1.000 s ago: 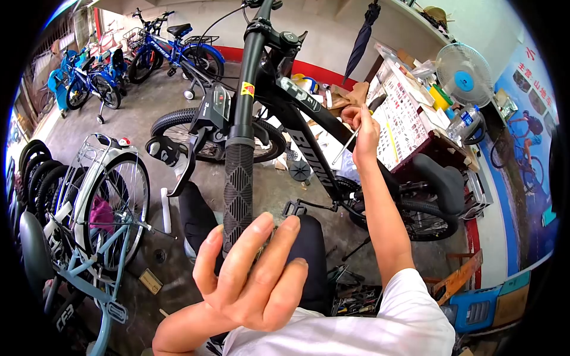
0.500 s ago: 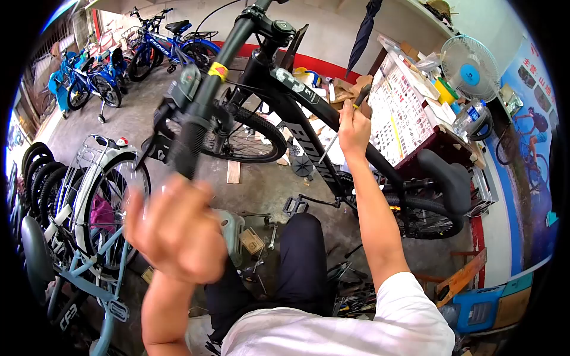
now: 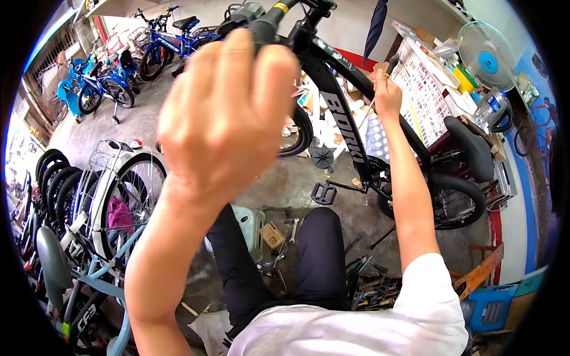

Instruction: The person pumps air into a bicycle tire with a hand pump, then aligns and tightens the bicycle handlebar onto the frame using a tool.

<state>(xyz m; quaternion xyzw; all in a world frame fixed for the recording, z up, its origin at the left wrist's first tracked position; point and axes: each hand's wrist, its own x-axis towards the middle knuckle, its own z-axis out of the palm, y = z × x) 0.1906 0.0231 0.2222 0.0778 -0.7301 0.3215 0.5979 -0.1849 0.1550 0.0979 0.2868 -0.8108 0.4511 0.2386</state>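
Observation:
Close to the camera, my left hand (image 3: 228,113) is closed over the end of the handlebar (image 3: 270,22) of a black bicycle. The grip is mostly hidden behind the hand. My right hand (image 3: 387,98) is closed around a screwdriver (image 3: 392,64), its dark handle with a yellow band rising above the fist and its thin shaft pointing down. That hand is beside the top tube of the bicycle frame (image 3: 341,113), which has white lettering on its down tube. The black saddle (image 3: 469,148) is farther right, and a pedal (image 3: 323,193) hangs below the frame.
Blue bicycles (image 3: 163,44) stand at the back left, several tyres (image 3: 50,172) and a pale blue bicycle (image 3: 110,285) at the left. A stool (image 3: 246,228), a wrench (image 3: 294,231) and loose tools are on the floor. A fan (image 3: 487,56) stands right of a cluttered counter (image 3: 421,89).
My left hand has moved up and forward onto the handlebar end. The view has shifted, and the bicycle appears farther right and higher. My right hand still holds the screwdriver.

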